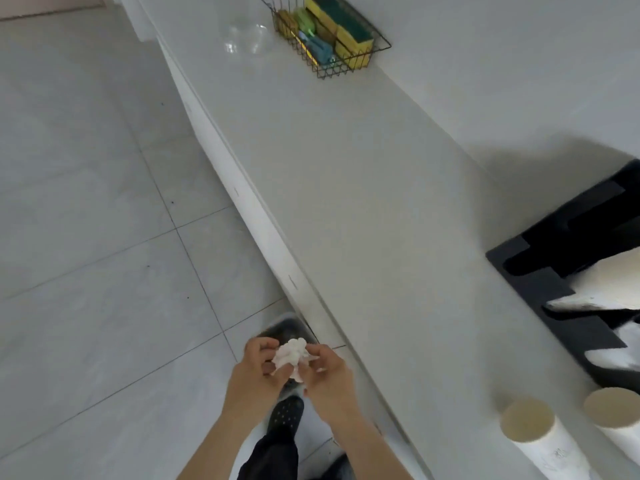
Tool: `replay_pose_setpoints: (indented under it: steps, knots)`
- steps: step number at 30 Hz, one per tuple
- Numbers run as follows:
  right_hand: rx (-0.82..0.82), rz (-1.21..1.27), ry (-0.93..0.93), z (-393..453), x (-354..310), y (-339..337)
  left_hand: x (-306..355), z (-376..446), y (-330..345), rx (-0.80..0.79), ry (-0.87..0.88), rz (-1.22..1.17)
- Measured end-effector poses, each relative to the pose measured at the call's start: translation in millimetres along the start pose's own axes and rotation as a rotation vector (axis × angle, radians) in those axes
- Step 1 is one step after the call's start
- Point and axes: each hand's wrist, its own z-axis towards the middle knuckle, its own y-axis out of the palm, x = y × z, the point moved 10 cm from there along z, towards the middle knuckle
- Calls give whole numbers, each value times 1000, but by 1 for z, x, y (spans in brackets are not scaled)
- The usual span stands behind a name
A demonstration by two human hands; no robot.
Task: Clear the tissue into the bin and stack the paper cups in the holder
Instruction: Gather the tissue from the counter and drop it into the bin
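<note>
A crumpled white tissue (291, 354) is pinched between my left hand (258, 374) and my right hand (327, 377), low in the head view, out past the counter's front edge. Directly beneath the hands, on the floor against the counter base, stands a small bin (285, 328) with a pale rim and dark inside, partly hidden by my hands. Two white paper cups stand on the counter at the lower right, one (533, 431) nearer the edge and one (614, 415) cut off by the frame. I cannot pick out a cup holder.
The long white counter (363, 202) runs diagonally up the view. A black wire basket (329, 32) of sponges and a clear glass item (247, 38) sit at its far end. A black foam tray (575, 268) lies at the right. My black shoe (285, 415) rests on grey floor tiles (86, 254).
</note>
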Motion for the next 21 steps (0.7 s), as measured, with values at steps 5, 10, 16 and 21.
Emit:
replay_pose_setpoints:
  steps: [5,10,16,21]
  knots:
    - [-1,-156,58,24,41,31,-51,26,15,-31,-43,159]
    - [-1,-146,183,55,82,53,-80,60,23,-27,-55,244]
    - [-14,-190,225,92,101,74,-102,95,31,-53,-48,294]
    - [-170,-385,240,110,108,86,-123,111,36,-98,-55,416]
